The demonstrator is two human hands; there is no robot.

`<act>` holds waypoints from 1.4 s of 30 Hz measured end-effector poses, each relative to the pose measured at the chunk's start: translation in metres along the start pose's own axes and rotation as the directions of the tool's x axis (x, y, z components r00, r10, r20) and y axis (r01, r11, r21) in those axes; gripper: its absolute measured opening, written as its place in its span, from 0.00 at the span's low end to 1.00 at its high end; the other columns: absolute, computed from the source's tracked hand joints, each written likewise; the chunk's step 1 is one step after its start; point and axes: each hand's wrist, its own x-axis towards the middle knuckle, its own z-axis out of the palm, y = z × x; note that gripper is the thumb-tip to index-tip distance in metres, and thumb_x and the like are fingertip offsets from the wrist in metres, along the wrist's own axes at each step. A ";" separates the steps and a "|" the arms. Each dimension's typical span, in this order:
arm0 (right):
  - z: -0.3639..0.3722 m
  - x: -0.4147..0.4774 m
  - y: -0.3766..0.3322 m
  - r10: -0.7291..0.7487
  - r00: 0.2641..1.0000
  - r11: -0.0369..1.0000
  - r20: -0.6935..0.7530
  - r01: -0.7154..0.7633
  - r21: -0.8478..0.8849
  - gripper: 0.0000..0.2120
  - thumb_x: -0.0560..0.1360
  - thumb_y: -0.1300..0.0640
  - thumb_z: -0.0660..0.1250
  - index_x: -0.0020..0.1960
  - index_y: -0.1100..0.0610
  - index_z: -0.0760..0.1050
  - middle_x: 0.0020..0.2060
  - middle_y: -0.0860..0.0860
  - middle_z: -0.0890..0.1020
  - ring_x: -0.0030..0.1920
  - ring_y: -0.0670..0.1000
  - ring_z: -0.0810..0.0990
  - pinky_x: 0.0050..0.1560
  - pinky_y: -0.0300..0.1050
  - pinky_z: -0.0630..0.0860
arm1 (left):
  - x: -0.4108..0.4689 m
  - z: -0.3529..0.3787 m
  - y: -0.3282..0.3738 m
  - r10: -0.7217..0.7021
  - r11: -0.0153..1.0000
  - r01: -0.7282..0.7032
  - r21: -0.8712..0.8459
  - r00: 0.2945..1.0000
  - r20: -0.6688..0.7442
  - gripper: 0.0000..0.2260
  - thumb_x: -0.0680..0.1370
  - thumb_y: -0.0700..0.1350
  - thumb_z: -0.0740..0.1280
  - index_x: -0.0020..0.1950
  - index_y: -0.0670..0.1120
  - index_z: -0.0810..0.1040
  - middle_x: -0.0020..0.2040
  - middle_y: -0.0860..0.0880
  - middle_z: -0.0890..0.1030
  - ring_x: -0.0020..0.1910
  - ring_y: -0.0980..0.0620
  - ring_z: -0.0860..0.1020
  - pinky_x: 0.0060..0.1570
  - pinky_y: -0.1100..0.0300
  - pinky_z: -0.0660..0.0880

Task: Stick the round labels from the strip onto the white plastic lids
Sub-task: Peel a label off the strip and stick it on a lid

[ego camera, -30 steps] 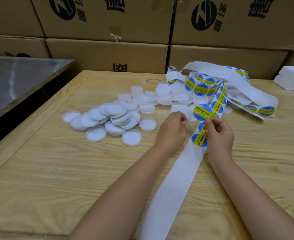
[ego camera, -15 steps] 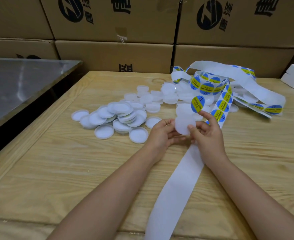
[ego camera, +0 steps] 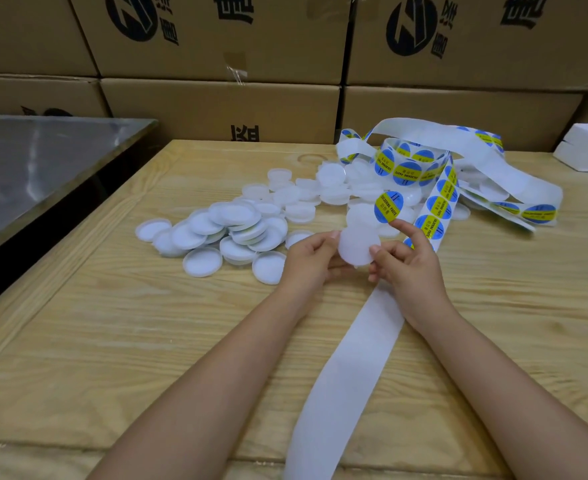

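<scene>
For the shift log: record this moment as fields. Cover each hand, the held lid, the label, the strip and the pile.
left hand: pinches white lid by its left edge
right hand: thumb on the lid's right edge; raised index fingertip carries a peeled round label
label on lid: not yet
label strip: bare backing runs under the right hand toward the viewer; labelled part loops at far right
loose lids: unlabelled pile left of the hands, on wooden table
behind: cardboard boxes
</scene>
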 end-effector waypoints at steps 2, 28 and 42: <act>-0.001 0.000 0.000 -0.011 1.000 1.000 -0.004 0.011 -0.014 0.20 0.74 0.69 0.66 0.61 0.54 0.66 0.30 0.47 0.80 0.28 0.46 0.77 0.29 0.40 0.75 | 0.000 -0.003 0.001 -0.022 1.000 0.022 -0.003 0.998 0.061 0.09 0.81 0.40 0.59 0.54 0.40 0.78 0.46 0.44 0.83 0.42 0.50 0.83 0.42 0.59 0.81; -0.005 0.006 0.003 0.056 0.991 0.990 -0.122 -0.071 -0.121 0.11 0.72 0.58 0.71 0.32 0.55 0.78 0.24 0.46 0.76 0.27 0.42 0.71 0.30 0.31 0.69 | -0.002 -0.005 0.006 -0.072 0.997 0.075 -0.029 0.993 0.094 0.08 0.81 0.39 0.60 0.53 0.37 0.77 0.45 0.42 0.82 0.41 0.49 0.83 0.41 0.58 0.81; -0.008 0.006 0.009 -0.057 0.989 0.955 -0.136 0.015 -0.295 0.12 0.72 0.57 0.71 0.31 0.53 0.76 0.26 0.41 0.79 0.30 0.37 0.74 0.34 0.28 0.69 | -0.004 -0.001 0.003 -0.036 0.997 0.032 0.070 0.998 0.051 0.08 0.80 0.39 0.62 0.54 0.35 0.76 0.43 0.42 0.83 0.40 0.49 0.83 0.42 0.58 0.81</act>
